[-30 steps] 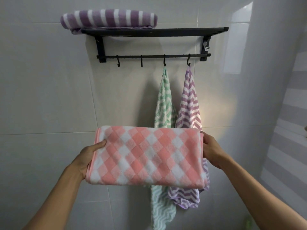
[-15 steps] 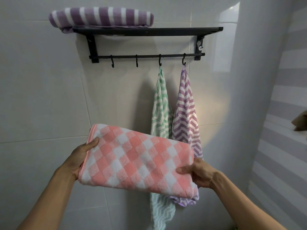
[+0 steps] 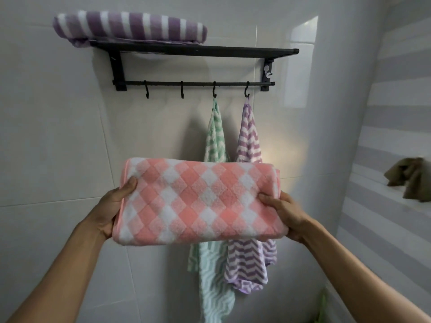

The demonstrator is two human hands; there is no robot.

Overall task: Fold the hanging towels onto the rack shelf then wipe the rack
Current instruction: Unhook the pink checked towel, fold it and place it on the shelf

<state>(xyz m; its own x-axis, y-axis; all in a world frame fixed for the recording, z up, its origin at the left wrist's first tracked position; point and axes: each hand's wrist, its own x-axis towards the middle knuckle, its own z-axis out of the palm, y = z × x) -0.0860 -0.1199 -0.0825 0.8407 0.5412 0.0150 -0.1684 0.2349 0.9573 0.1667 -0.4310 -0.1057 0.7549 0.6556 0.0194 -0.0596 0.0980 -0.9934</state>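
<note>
A folded pink and white checked towel [image 3: 198,201] is held level in front of me, below the black wall rack [image 3: 233,52]. My left hand [image 3: 112,206] grips its left end, thumb on top. My right hand [image 3: 284,210] grips its right end from below and the side. A folded purple striped towel [image 3: 130,25] lies on the left part of the rack shelf. A green zigzag towel [image 3: 215,136] and a purple zigzag towel [image 3: 248,138] hang from the two right hooks, partly hidden behind the pink towel.
The two left hooks [image 3: 146,89] on the rail hang bare. A crumpled brown cloth [image 3: 410,178] lies on a ledge of the striped wall at the right. White tiled wall surrounds the rack.
The pink towel was tilted down to the right half a second ago; it is now level and a little higher. My right hand moved up from under its lower right corner.
</note>
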